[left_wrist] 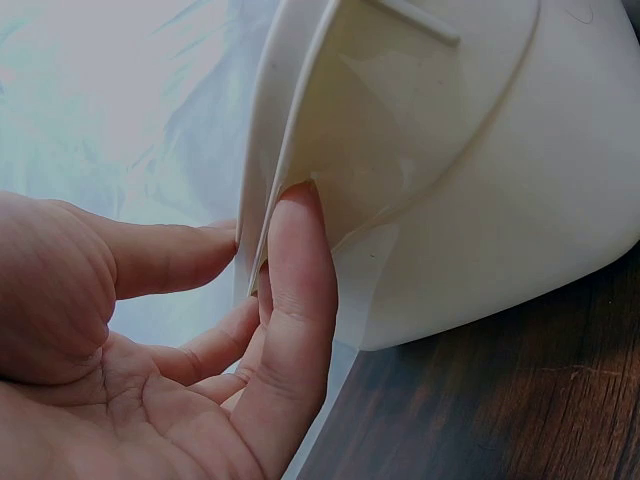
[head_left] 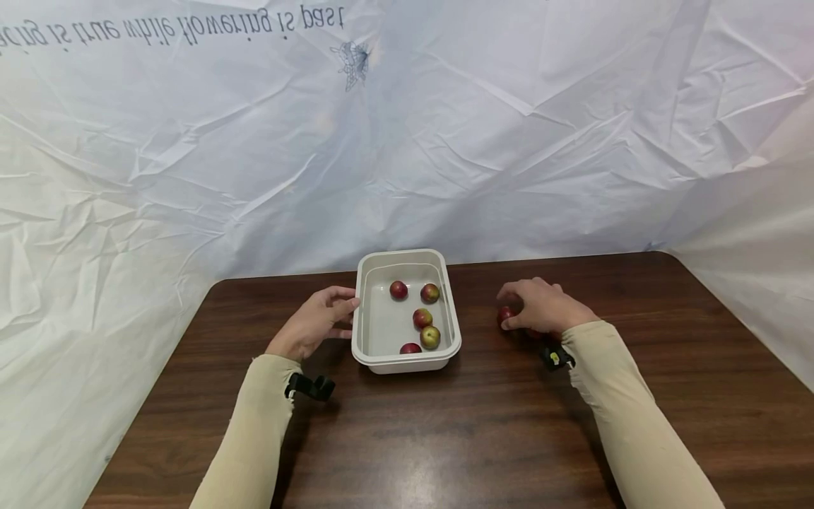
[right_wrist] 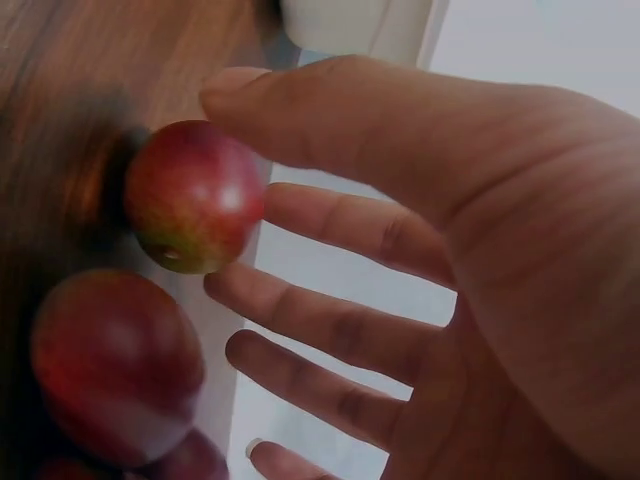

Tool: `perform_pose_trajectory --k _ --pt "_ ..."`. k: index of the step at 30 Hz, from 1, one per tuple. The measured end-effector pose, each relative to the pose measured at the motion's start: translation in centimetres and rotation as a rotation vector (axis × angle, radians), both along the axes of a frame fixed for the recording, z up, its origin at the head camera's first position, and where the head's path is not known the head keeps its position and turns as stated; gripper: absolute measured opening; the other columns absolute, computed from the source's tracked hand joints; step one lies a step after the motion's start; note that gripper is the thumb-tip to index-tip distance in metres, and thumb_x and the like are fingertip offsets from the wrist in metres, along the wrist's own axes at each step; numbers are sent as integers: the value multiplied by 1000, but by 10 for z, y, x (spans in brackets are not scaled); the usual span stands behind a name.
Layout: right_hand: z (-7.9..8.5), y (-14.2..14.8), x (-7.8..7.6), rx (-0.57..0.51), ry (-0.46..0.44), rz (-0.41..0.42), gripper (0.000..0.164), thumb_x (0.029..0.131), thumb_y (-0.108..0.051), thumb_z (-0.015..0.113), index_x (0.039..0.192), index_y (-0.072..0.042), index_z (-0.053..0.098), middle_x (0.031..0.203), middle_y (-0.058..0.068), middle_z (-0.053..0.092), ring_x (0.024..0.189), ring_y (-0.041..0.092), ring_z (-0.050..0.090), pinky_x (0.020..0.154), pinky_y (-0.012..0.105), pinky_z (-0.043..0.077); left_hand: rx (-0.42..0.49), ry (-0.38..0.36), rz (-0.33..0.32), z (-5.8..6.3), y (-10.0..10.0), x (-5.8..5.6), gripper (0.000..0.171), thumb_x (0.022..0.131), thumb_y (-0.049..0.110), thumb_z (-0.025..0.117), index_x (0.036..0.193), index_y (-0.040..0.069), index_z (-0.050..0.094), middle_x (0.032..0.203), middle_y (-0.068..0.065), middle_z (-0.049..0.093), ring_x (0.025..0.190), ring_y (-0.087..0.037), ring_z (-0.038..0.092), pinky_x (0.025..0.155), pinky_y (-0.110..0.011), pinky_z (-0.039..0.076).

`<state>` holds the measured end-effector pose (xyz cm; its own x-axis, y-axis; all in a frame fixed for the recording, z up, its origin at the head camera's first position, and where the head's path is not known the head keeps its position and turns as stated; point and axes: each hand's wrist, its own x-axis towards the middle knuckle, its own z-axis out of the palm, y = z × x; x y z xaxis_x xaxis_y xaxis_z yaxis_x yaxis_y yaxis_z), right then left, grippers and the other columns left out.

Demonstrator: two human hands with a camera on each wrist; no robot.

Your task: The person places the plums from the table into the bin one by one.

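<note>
In the head view a white plastic bin (head_left: 407, 359) stands on the table with several red and green plums inside, one of them a greenish plum (head_left: 430, 337). My left hand (head_left: 318, 319) pinches the bin's left rim, thumb on the outer edge and fingertips under it, as the left wrist view shows at the bin wall (left_wrist: 480, 220). To the right of the bin, my right hand (head_left: 540, 304) is low over the table around a red plum (right_wrist: 195, 195), thumb and fingertips right at its skin, fingers spread. Another plum (right_wrist: 118, 365) lies below it in the right wrist view.
Further plums (right_wrist: 190, 458) show at the lower edge of the right wrist view, partly hidden. The brown wooden table (head_left: 432, 438) ends at a white printed sheet (head_left: 445, 155) hanging behind it. Black straps (head_left: 310, 387) sit on both wrists.
</note>
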<state>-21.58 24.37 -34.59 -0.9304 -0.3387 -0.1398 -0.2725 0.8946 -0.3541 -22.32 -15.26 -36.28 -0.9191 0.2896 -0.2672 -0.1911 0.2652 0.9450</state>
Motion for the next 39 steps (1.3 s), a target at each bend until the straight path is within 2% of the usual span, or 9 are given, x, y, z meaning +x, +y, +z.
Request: perform_pose_trajectory --k 5,11,16,24,33,39 --pt "-5 -1 -2 1 -7 4 42 83 -24 84 120 -11 70 109 11 73 101 31 63 85 56 41 4 3 2 1 0 0 44 108 24 54 145 3 45 133 -20 58 102 -23 65 87 -37 62" --pt "-10 -1 -4 3 -18 3 34 83 -20 83 114 -14 71 103 7 73 95 26 65 82 50 39 6 7 5 1 1 0 44 108 24 54 145 3 45 133 -20 58 101 -23 65 86 -38 62" --pt "-11 0 -5 0 -17 -3 29 84 -19 83 110 -16 72 107 7 73 96 26 64 80 48 38 4 -1 13 1 1 -2 41 108 24 53 144 5 46 133 -19 58 102 -23 65 86 -38 62" --pt "-8 -1 -5 12 -2 -4 28 86 -19 82 111 -16 71 110 9 73 101 29 65 81 49 38 7 7 -1 -1 0 -1 44 108 25 54 145 3 45 133 -20 58 101 -23 65 86 -36 62" --pt "-3 -1 -4 13 74 -14 31 87 -19 81 117 -14 71 114 12 73 108 34 64 82 50 38 3 5 -2 0 -1 -1 45 108 25 54 145 2 44 133 -21 58 100 -23 65 86 -36 62" --pt "5 -4 -1 -4 133 -2 32 87 -18 81 118 -13 71 113 11 74 107 33 65 81 50 38 4 3 2 0 -1 -1 45 108 24 54 146 2 43 130 -18 58 100 -23 64 85 -36 62"
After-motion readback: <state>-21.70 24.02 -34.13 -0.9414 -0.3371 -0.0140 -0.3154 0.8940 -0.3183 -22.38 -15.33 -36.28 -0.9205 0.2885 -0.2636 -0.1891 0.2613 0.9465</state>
